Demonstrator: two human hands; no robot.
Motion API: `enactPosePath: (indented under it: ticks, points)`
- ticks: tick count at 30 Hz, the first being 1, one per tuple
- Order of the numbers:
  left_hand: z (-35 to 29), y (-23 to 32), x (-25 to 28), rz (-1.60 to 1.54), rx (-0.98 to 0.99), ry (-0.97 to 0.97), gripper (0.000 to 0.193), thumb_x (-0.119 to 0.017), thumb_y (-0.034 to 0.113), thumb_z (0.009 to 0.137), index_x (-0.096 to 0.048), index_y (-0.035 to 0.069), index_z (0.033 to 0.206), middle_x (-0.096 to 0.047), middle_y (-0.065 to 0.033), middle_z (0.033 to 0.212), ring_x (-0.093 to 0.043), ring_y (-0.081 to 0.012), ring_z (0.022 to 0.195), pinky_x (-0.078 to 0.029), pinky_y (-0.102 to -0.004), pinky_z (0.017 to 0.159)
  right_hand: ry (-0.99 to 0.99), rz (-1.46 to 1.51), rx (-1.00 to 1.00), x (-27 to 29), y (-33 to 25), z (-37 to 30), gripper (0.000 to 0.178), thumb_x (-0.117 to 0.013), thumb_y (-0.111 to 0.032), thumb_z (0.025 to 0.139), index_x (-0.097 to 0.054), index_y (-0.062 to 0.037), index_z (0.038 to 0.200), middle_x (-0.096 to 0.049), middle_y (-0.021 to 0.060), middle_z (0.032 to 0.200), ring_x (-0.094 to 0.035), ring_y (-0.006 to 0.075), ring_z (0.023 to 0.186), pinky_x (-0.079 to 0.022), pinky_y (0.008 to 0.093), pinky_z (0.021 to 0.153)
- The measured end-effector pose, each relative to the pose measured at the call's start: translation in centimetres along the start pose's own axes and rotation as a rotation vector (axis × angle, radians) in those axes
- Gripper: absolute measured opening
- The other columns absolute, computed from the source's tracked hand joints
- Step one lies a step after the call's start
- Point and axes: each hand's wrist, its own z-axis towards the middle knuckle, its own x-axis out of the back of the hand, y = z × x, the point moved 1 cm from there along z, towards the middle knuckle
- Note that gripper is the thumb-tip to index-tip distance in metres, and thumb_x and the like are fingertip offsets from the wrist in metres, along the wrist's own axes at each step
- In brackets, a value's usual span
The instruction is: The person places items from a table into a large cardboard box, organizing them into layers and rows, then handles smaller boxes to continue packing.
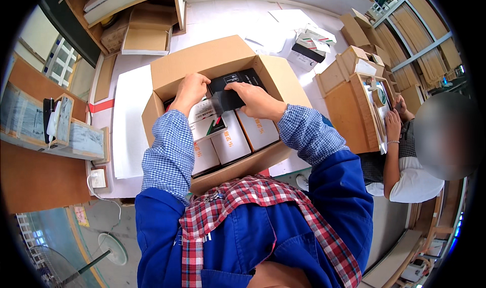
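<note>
An open brown cardboard carton stands on the table in front of me, its flaps spread. Inside it are several white boxes with orange print and black boxes at the far side. My left hand is in the carton's left part, its fingers bent at a white carton with red and green stripes; its grip is partly hidden. My right hand is closed, thumb and fingers pinching a black box beside that striped carton. Where the black and striped pieces join cannot be made out.
White sheets lie left of the carton. Small striped cartons stand at the back right. A co-worker's hands rest at a wooden box on the right. A shelf stands at the back left, a wooden holder with pens at the left.
</note>
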Motion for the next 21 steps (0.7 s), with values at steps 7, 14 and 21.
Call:
enactPosePath:
  ticks: [7, 14, 21]
  points:
    - [-0.9, 1.0, 0.7, 0.157, -0.068, -0.056, 0.03, -0.07, 0.013, 0.07, -0.07, 0.006, 0.099, -0.068, -0.0128, 0.095, -0.065, -0.0284, 0.088, -0.051, -0.0353, 0.08, 0.057, -0.215, 0.087, -0.6, 0.6, 0.7, 0.047, -0.059, 0.01, 0.066, -0.049, 0.0002, 0.111, -0.058, 0.0186, 0.109, -0.054, 0.0342, 0.108, -0.043, 0.0394, 0.094]
    - [-0.6, -0.1, 0.1, 0.172, -0.077, -0.025, 0.029, -0.073, 0.013, 0.069, -0.07, 0.008, 0.098, -0.068, -0.0107, 0.094, -0.065, -0.027, 0.085, -0.052, -0.036, 0.077, 0.003, -0.41, 0.072, -0.9, -0.7, 1.9, 0.033, -0.06, 0.005, 0.07, -0.051, 0.0001, 0.102, -0.06, 0.0168, 0.104, -0.058, 0.0306, 0.105, -0.046, 0.0385, 0.091]
    - [-0.6, 0.9, 0.6, 0.173, -0.062, -0.021, 0.025, -0.069, 0.01, 0.071, -0.07, 0.007, 0.096, -0.068, -0.0117, 0.093, -0.065, -0.0289, 0.086, -0.052, -0.0374, 0.079, -0.156, -0.35, -0.01, 0.4, -0.7, 2.9, 0.046, -0.058, 0.011, 0.068, -0.052, -0.0003, 0.113, -0.058, 0.0163, 0.115, -0.055, 0.0319, 0.11, -0.048, 0.038, 0.091]
